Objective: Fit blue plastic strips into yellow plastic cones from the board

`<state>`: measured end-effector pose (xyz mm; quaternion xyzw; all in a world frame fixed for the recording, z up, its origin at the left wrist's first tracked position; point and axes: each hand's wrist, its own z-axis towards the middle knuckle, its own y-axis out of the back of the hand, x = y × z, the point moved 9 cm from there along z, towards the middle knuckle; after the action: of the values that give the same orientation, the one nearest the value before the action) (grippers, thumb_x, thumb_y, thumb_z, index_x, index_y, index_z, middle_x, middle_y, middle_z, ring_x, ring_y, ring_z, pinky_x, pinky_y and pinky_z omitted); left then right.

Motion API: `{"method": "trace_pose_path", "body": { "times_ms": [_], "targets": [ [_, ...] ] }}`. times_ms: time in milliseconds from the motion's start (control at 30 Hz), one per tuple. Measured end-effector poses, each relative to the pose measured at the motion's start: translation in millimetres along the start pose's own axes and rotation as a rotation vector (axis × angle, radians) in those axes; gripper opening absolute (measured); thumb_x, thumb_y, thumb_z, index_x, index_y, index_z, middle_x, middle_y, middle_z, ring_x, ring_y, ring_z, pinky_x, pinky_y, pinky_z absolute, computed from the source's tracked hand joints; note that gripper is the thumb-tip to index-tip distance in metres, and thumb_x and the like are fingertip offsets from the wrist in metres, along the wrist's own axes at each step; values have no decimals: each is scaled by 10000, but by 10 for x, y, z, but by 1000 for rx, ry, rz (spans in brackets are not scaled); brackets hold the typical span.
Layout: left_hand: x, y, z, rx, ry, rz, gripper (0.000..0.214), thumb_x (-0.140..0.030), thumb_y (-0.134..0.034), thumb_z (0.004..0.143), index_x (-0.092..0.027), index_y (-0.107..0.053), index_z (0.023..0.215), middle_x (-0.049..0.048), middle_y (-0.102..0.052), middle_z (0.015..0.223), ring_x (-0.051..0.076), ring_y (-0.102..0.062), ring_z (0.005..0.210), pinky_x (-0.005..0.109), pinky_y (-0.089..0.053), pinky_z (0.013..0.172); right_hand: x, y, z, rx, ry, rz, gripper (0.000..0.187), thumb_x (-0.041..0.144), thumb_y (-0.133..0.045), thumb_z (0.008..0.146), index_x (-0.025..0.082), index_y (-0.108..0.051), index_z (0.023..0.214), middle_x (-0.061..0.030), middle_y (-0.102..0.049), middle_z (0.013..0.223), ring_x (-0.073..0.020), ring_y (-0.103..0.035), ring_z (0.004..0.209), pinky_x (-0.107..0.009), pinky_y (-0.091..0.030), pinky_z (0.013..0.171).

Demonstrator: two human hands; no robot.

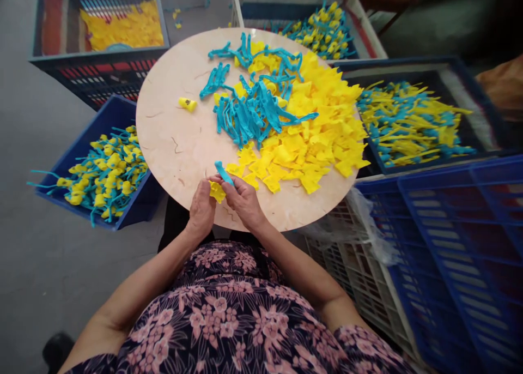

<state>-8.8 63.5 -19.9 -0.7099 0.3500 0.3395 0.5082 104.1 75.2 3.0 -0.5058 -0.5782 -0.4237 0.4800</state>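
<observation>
Floral blouse (220,319) nearest cam. Hands?

L hand (200,210) curled, fingers pinching a yellow scrap (217,191). R hand (243,199) closed on a blue plastic piece (224,172), just above it. Grip partly hidden.

Around them?

Round stone-look tabletop (171,145): big heap of yellow pieces (310,145), tangle of blue strips (253,101), both loose, so plenty seems left.

Done so far?

Seems so in crates. Blue crate (114,112) at L: yellow-and-blue bundles (102,175). Dark crate (408,63) at R: long yellow-and-blue strips (408,123). White crate (368,30) at top: more bundles (318,30). Far-L crate (98,52): yellow pieces only (122,25).
</observation>
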Motion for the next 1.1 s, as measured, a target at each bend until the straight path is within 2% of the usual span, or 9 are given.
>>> {"method": "trace_pose_path", "body": {
  "times_ms": [100,200,300,467,600,767,933,1100],
  "targets": [
    [1,73,38,-102,76,-140,366,-572,-614,837,-206,-600,829,21,-707,829,184,-689,863,347,-518,862,76,-15,-71,13,26,11,475,647,-453,905,205,-614,842,60,-410,566,-95,-373,497,-236,-321,489],
    [-102,143,87,-144,86,-199,348,-551,-634,838,-205,-605,869,-16,-652,734,149,-679,751,321,-530,823,85,-112,-207,133,5,-27,442,593,-433,940,195,-622,913,67,-432,555,-92,-407,484,-228,-341,498],
    [-144,159,99,-144,111,-227,392,-577,-610,849,-197,-633,940,-22,-620,723,132,-667,727,320,-531,848,87,-224,-332,232,26,-178,392,514,-408,971,195,-623,895,51,-491,592,-96,-470,527,-225,-370,544],
    [-168,95,79,-86,108,-195,407,-604,-584,855,-211,-626,954,-18,-602,745,129,-652,741,330,-522,882,124,-264,-357,208,116,-435,322,374,-386,991,206,-590,808,26,-536,631,-121,-526,605,-238,-389,618],
    [-187,102,66,-117,92,-190,390,-591,-585,860,-214,-619,954,-15,-592,759,126,-646,767,320,-511,899,107,-275,-339,208,135,-526,328,351,-376,997,216,-561,762,15,-548,635,-133,-534,617,-237,-384,617],
    [-186,106,58,-166,68,-259,366,-544,-638,846,-192,-621,946,-22,-583,757,114,-651,768,321,-501,936,101,-319,-370,216,204,-602,325,345,-346,1012,208,-599,861,-16,-603,688,-153,-557,645,-249,-391,629],
    [-148,112,60,-176,81,-257,350,-534,-607,872,-193,-618,946,-19,-587,759,117,-660,772,338,-501,950,98,-345,-383,182,298,-774,368,346,-312,1028,175,-625,939,-78,-675,812,-181,-599,734,-275,-401,680],
    [-152,152,50,-186,64,-234,344,-545,-597,870,-209,-599,943,-28,-579,747,117,-660,768,354,-480,994,-9,-386,-391,191,313,-907,392,331,-293,1033,165,-640,959,-110,-711,871,-194,-621,774,-286,-405,693]
  ]
}}
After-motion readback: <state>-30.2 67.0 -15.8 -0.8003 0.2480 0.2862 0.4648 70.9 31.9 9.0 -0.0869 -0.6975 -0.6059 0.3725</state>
